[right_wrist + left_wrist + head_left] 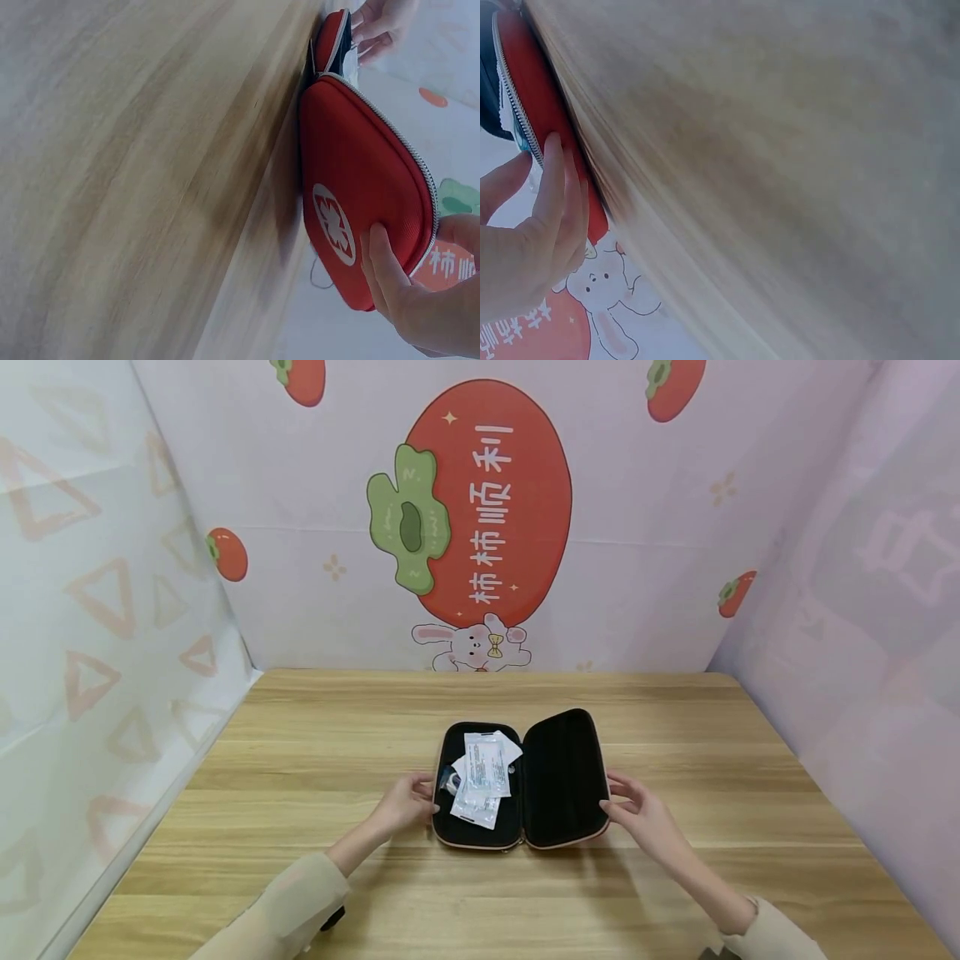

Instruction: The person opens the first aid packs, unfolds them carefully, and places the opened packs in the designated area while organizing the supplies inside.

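A red zippered first-aid case lies spread on the wooden table, its black lining facing up. White printed sachets and a small clear-wrapped item fill its left half. My left hand grips that half's left edge, thumb at the zipper rim and fingers along the red outer wall. On the other side, my right hand pinches the lid by its outer edge, holding it tilted up from the table. The right wrist view shows a white oval emblem on the lid's outside.
The wooden table extends around the case on all sides. A printed backdrop stands along its rear edge, with pale patterned sheets at the sides. A small black object shows beside the left sleeve.
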Available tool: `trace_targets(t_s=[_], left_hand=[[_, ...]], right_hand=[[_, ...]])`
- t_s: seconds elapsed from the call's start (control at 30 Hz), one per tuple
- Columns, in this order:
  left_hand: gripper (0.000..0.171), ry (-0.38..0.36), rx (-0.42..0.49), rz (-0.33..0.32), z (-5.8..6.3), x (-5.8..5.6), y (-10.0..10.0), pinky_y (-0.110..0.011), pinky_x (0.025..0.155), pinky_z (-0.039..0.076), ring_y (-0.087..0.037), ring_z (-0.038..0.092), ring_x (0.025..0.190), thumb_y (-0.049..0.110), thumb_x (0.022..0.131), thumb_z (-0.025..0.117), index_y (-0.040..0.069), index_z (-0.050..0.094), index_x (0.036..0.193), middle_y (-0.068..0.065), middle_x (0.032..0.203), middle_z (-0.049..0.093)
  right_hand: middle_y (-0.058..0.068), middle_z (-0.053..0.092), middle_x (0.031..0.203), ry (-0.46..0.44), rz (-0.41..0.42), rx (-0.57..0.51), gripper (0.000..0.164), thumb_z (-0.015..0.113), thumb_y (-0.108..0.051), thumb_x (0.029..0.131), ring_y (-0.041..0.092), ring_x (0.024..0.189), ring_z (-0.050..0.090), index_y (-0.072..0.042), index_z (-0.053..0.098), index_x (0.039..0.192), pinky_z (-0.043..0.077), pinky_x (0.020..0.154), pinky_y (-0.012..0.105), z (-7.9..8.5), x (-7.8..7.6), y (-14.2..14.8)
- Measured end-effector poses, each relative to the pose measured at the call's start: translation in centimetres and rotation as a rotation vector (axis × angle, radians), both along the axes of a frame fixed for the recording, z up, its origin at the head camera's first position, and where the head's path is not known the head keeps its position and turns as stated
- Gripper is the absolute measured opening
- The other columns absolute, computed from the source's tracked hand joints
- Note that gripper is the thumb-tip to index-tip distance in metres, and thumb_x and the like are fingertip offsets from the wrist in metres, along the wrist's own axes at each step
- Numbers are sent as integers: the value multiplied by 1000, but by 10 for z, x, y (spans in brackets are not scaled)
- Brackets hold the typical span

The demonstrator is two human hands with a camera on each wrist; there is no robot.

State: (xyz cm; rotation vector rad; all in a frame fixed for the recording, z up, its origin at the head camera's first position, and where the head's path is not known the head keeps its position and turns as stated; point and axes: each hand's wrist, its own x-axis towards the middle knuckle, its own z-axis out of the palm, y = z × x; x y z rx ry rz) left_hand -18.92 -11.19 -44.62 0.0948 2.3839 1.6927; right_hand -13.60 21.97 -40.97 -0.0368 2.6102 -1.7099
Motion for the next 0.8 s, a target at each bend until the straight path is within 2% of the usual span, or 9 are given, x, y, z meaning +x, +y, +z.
trace_targets(t_s=[0.23,0.4,0.53,0.67,0.8], left_hand=[[51,-24,28,-21,-1,-1,1,-32,56,55,-19,56,63,-20,67,55,-19,41,115,-20,82,54],[53,-24,2,-20,-1,1,-3,-33,54,55,-25,57,64,-21,64,55,-18,41,115,-17,80,53],[54,-22,-10,-25,-2,6,-9,-32,54,55,-21,56,62,-21,64,57,-19,41,115,-16,78,52],[55,-16,-25,-18,-2,14,-16,-32,54,55,-17,55,61,-20,63,58,-19,41,115,-16,78,51],[53,-8,-31,-17,-2,22,-23,-32,55,55,-18,56,61,-18,64,58,-19,41,114,-15,78,51]], right_hand=[[29,52,111,-38,-16,-30,45,56,-1,83,17,87,60,12,40,123,52,70,22,-2,-3,7],[30,55,105,-61,2,51,44,58,1,79,27,86,61,16,43,118,53,67,23,-4,-3,9],[31,55,104,-86,29,79,44,60,3,77,32,85,61,18,44,116,53,65,24,-9,-2,10],[32,55,102,-101,47,39,45,60,6,75,32,83,61,20,43,115,54,65,28,-14,0,7],[30,56,98,-114,66,25,48,61,7,74,32,83,61,20,41,116,55,65,29,-19,2,4]])
